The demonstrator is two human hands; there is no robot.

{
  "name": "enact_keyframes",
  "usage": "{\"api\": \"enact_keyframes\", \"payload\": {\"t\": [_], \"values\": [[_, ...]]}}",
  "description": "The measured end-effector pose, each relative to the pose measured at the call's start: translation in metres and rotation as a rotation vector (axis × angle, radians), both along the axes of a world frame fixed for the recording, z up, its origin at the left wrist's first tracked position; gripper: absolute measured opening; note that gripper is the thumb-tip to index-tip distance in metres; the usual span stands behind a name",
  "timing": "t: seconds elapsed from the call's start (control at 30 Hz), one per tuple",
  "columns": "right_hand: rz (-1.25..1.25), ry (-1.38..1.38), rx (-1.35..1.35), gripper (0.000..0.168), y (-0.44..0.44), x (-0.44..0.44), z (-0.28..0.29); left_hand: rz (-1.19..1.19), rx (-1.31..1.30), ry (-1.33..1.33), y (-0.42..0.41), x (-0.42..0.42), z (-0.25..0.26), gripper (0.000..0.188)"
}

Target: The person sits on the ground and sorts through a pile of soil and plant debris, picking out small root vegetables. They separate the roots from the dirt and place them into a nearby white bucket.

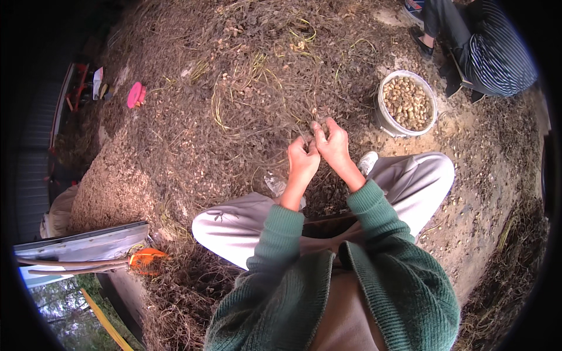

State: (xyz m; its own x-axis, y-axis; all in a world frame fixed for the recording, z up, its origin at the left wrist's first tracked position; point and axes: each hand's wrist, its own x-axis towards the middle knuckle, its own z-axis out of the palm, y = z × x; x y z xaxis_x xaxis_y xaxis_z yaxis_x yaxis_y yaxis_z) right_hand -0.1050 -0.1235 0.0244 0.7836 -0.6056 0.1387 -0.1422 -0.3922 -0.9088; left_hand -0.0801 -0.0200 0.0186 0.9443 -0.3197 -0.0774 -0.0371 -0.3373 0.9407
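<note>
My left hand point(304, 154) and my right hand point(333, 141) are close together in front of my bent legs, fingers pinched around a dried peanut vine point(314, 98). Thin stems of the vine run away from my fingertips over the ground. Whether a pod sits between my fingers is hidden. Tangled dry peanut plants point(246, 98) with scattered pods spread out ahead of both hands. To the right of my right hand stands a white plastic bucket point(384, 117), filled high with peanuts point(407, 103).
Another person point(491, 52) sits on a low stool beyond the bucket. Pink plastic stools point(135, 95) are at the left. An orange tool head point(147, 259) with wooden handles lies lower left, by a metal-edged panel point(101, 239). Loose pods litter the bare soil point(465, 232) at right.
</note>
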Motion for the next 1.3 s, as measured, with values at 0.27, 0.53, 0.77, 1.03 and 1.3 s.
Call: {"api": "enact_keyframes", "payload": {"t": [0.27,0.53,0.77,1.03,1.3], "values": [[-0.081,-0.055,0.064,0.02,-0.012,-0.004,-0.007,-0.016,-0.08,0.077,-0.013,-0.009,0.001,0.01],[-0.235,-0.184,0.696,0.027,-0.066,0.003,-0.032,0.08,-0.272,0.284,-0.008,-0.005,0.025,0.005],[-0.535,-0.161,-0.52,0.026,-0.22,-0.027,-0.051,0.196,-0.721,0.533,0.037,0.022,0.012,0.004],[-0.324,0.197,-0.74,0.041,-0.263,-0.033,-0.039,0.133,-0.819,0.582,0.041,0.026,0.012,0.002],[0.557,0.003,0.308,0.023,-0.022,0.006,0.002,0.196,-0.749,0.605,0.025,0.025,0.014,0.006]]}}
